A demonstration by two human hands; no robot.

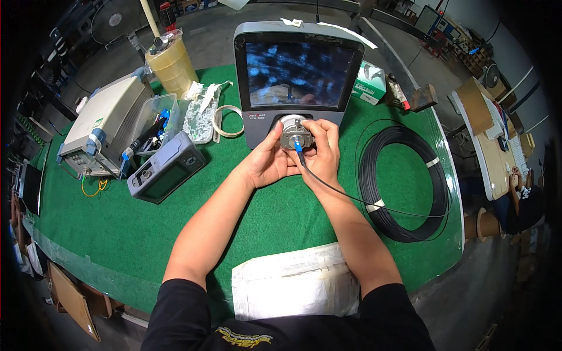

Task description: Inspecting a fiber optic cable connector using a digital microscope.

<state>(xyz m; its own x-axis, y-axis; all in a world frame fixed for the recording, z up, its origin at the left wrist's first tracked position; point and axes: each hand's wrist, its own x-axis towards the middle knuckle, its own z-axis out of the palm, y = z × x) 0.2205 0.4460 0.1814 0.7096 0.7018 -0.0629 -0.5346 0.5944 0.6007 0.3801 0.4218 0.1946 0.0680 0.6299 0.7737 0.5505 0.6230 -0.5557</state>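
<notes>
A grey fiber inspection scope (257, 123) with a tilted screen (295, 73) stands at the far middle of the table. At its front is a round metal connector holder (288, 139). My left hand (262, 164) closes on the holder from the left, its thumb along the side. From the right my right hand (323, 153) grips it, fingers at the top knob. A blue fiber connector (298, 145) sits in the holder's face, and its black cable (333, 188) runs over my right wrist to the coil. Blurred light and dark patches fill the screen.
The black cable coil (366, 169) lies right on the green mat (146, 245). At left are a handheld tester (167, 172), a boxy instrument (105, 126), plastic bins (199, 120) and tape rolls (175, 61). White paper (293, 286) lies nearest me; a tissue box (369, 82) stands far right.
</notes>
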